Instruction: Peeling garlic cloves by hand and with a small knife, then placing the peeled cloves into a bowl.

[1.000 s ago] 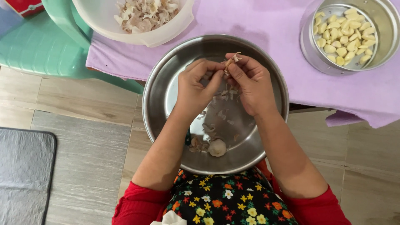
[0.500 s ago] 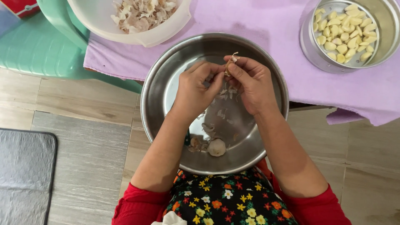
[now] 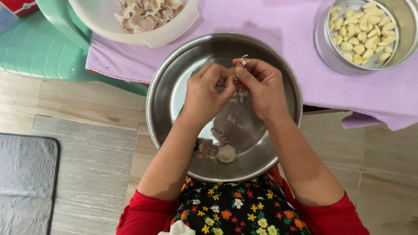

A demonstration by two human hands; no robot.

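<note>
My left hand (image 3: 204, 93) and my right hand (image 3: 260, 86) meet over a large steel bowl (image 3: 174, 82) on my lap. Between their fingertips they pinch a garlic clove (image 3: 238, 65) with papery skin sticking up from it. Loose bits of skin lie in the bowl below the hands. A whole garlic piece (image 3: 227, 153) rests near the bowl's near side, beside more scraps.
A white bowl of garlic skins (image 3: 143, 15) stands at the top on a purple cloth (image 3: 283, 39). A steel container of peeled cloves (image 3: 361, 32) sits at the top right. A green plastic chair (image 3: 39, 48) is on the left, a grey mat (image 3: 24, 182) on the tiled floor.
The hands have stayed together on the clove, the fingers shifting slightly closer. The view has drifted a little.
</note>
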